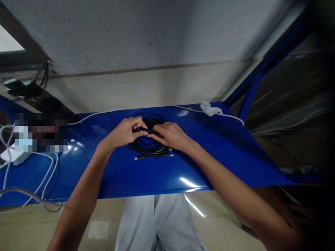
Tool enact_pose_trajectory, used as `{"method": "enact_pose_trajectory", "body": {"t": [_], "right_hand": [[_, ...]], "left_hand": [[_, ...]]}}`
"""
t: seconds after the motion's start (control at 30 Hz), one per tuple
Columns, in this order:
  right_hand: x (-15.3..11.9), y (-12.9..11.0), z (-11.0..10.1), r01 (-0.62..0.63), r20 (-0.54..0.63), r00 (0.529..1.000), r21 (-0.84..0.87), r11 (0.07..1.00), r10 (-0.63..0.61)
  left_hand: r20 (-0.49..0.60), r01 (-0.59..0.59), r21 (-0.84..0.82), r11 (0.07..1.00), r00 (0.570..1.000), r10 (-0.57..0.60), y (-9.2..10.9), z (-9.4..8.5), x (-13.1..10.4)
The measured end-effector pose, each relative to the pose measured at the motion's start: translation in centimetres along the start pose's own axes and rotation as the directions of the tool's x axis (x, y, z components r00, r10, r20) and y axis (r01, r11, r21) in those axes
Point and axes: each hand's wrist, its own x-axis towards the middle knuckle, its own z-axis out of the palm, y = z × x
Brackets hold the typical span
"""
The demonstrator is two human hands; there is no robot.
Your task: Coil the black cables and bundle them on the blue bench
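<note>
Seemingly for control, left hand (128,131) and right hand (171,135) pinch a black cable (151,131) above a black coil (149,151), plugs (140,158) near seven o'clock.

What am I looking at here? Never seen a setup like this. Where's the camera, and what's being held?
There's no machine: a person is working with two bare hands, left hand and right hand. The single picture comes from a camera worn on their head, looking forward and down, so the forearms reach in from the bottom.

Both hands grip a dark piece of black cable between them. Beneath them, coiled black cables lie on a blue table, with plug ends showing at the near side. A crumpled plastic bag sits near the back edge. Pale cables lie at the left, by a pixelated patch whose contents I can't make out.
</note>
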Motion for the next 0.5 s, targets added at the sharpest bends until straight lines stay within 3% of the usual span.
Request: {"method": "enact_pose_trajectory", "body": {"t": [0.1,0.27,0.4,0.5], "right_hand": [[0.2,0.6,-0.3,0.062,0.021,0.998,0.073,0.995,-0.064],[0.2,0.6,-0.2,0.054,0.011,0.998,0.098,0.994,-0.056],[0.2,0.2,0.1,0.049,-0.004,0.999,0.084,0.995,-0.049],[0.2,0.2,0.4,0.080,-0.023,0.997,0.080,0.994,-0.078]], "left_hand": [[-0.049,0.016,-0.031,0.999,0.999,-0.018,-0.5,-0.3,-0.7],[-0.009,0.007,-0.081,0.997,1.000,-0.008,-0.2,-0.1,-0.9],[-0.042,0.031,-0.197,0.980,0.998,-0.040,0.5,0.9,-0.6],[-0.104,-0.007,-0.180,0.984,0.995,-0.012,0.4,1.9,-0.3]]}}
